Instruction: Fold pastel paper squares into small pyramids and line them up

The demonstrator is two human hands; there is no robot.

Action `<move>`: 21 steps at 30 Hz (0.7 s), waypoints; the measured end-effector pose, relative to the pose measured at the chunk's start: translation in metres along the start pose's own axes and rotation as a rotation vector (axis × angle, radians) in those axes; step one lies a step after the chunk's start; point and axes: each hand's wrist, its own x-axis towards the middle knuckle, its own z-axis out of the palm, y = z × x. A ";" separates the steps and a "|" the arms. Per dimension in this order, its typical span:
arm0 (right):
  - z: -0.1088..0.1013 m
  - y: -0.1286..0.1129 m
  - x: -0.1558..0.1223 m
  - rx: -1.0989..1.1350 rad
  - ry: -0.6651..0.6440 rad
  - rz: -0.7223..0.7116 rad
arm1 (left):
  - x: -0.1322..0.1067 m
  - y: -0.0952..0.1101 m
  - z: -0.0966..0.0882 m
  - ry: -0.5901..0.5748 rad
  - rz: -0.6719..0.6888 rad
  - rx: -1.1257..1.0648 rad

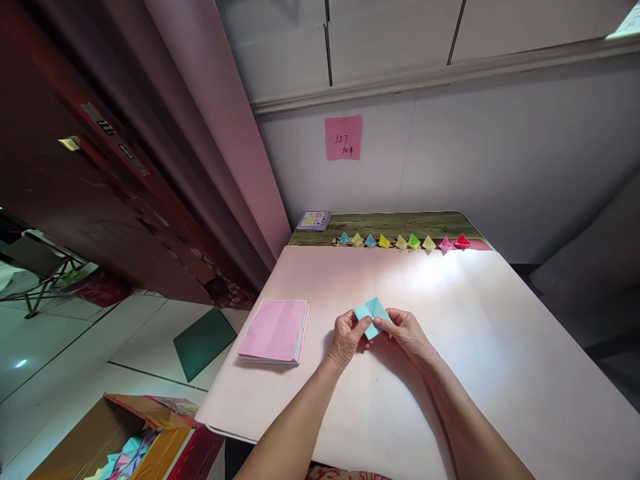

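Observation:
Over the middle of the pale pink table [450, 373], both hands hold a small folded piece of light blue paper [371, 313]. My left hand [345, 337] pinches its left lower edge with thumb and fingers closed. My right hand [405, 332] pinches its right lower edge. The paper's upper part sticks up above the fingers, a little above the tabletop.
A stack of pink paper sheets [276, 330] lies left of the hands. Several folded paper shapes [400, 241] in different colours line the table's far edge, beside a small printed packet [314, 220]. An open cardboard box [125, 440] and a green sheet [204, 341] are on the floor at left.

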 end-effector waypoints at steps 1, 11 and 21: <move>-0.002 -0.001 0.000 -0.022 -0.021 0.018 | 0.000 0.001 0.001 0.033 -0.007 -0.001; 0.001 0.003 0.002 -0.034 0.104 -0.049 | 0.001 0.003 0.002 0.107 -0.001 -0.121; 0.000 0.006 0.004 -0.077 0.143 -0.087 | 0.001 0.002 0.002 0.114 0.003 -0.094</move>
